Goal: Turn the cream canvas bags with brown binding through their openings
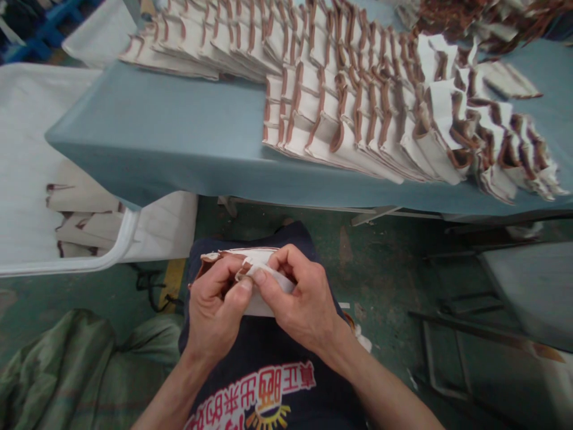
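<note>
A white fabric piece with brown-lined edges (261, 306) rests on my lap, with both hands closed on its upper part. My left hand (219, 301) pinches the edge near a brown fold. Close beside it, my right hand (298, 292) grips a white strip (275, 278) of the piece between thumb and fingers. The thumbs nearly meet at the middle. Fingers and palms hide much of the piece, so its full shape cannot be made out.
Rows of similar white pieces with brown edges (313, 113) lie on a blue-covered table (179, 119) ahead. A white bin (27, 233) at left holds more pieces (85, 200). Green sacking (80, 370) lies at lower left. A grey stool (532, 292) stands at right.
</note>
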{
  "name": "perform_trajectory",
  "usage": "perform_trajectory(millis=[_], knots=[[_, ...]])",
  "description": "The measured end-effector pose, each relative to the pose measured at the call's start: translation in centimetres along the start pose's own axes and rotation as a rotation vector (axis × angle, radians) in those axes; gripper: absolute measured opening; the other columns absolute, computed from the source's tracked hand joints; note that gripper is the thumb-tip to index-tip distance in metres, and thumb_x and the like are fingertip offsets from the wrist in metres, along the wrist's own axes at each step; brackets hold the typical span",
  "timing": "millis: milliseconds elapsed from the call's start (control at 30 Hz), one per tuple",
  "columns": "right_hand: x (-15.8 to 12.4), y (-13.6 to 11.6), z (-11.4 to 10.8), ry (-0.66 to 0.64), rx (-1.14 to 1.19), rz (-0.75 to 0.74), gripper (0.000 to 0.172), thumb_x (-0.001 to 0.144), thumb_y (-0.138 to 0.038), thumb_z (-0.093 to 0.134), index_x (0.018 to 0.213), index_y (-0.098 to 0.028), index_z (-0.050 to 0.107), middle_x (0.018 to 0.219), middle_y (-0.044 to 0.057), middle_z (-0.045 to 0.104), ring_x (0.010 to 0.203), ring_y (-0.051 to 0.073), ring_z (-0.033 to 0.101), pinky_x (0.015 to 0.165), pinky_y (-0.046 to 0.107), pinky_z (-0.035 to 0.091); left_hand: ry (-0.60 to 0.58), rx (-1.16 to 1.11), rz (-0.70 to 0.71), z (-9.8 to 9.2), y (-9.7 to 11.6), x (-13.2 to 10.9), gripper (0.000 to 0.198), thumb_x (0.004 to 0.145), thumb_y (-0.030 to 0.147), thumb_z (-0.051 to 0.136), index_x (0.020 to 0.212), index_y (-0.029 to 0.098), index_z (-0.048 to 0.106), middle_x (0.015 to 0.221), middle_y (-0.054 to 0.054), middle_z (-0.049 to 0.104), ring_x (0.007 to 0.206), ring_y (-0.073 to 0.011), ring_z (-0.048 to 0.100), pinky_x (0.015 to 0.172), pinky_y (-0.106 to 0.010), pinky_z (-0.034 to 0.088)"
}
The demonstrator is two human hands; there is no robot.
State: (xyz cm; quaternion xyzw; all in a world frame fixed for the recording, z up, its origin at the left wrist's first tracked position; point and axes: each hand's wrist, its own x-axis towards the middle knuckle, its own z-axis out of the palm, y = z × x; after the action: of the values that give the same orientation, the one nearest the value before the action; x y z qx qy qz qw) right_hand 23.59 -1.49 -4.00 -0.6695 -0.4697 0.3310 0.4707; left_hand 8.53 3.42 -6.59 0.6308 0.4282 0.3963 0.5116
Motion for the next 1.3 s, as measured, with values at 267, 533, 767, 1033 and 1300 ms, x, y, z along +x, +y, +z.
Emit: perform_trajectory(millis=[267,533,767,1033,1300], knots=[[0.3,-0.6,-0.5,-0.041,0.048,-0.009,0.019,0.087,-0.036,0.066,0.077,-0.023,0.056,0.062,-0.007,0.053,0.053,0.011,0.048,0.056,0.025,0.037,-0.029,0.079,0.040,-0.1,1.1,-0.1,0.018,0.091,0.024,0.064,0.074,0.022,0.071,0.070,0.003,0.066,0.066,-0.0163,0.056,0.062,-0.028,0.044],[0.9,-0.2,-0.5,-0.210,0.261,0.144,0.023,0.087,-0.042,0.066,0.078,-0.024,0.055,0.063,-0.006,0.054,0.055,0.012,0.047,0.053,0.026,0.036,-0.044,0.075,0.013,-0.2,2.4,-0.1,0.018,0.086,0.021,0.061,0.071,0.022,0.071,0.068,0.004,0.067,0.064,-0.0153,0.058,0.058,-0.026,0.045],[0.4,0.4,0.9,-0.142,0.353,0.173,0.025,0.087,-0.042,0.062,0.074,-0.024,0.051,0.061,-0.007,0.048,0.056,0.011,0.043,0.054,0.026,0.034,0.002,0.070,-0.041,0.8,3.3,0.1,0.021,0.080,0.020,0.055,0.061,0.021,0.064,0.060,0.004,0.060,0.056,-0.0128,0.047,0.050,-0.025,0.036],[0.5,0.6,2.3,-0.072,0.389,0.161,0.028,0.088,-0.042,0.057,0.070,-0.024,0.046,0.061,-0.007,0.044,0.056,0.011,0.039,0.054,0.025,0.034,0.009,-0.007,-0.038,1.9,3.4,0.2,0.020,0.077,0.019,0.050,0.058,0.023,0.054,0.057,0.004,0.049,0.056,-0.0144,0.042,0.054,-0.029,0.035],[1.5,2.3,0.2,-0.272,0.407,0.139,0.042,0.097,-0.058,0.062,0.078,-0.023,0.049,0.065,-0.007,0.045,0.057,0.010,0.038,0.052,0.023,0.032,-0.238,-0.072,-0.086,-0.6,3.3,1.9,0.014,0.074,0.023,0.056,0.061,0.023,0.059,0.060,0.001,0.055,0.057,-0.0164,0.045,0.051,-0.028,0.038]])
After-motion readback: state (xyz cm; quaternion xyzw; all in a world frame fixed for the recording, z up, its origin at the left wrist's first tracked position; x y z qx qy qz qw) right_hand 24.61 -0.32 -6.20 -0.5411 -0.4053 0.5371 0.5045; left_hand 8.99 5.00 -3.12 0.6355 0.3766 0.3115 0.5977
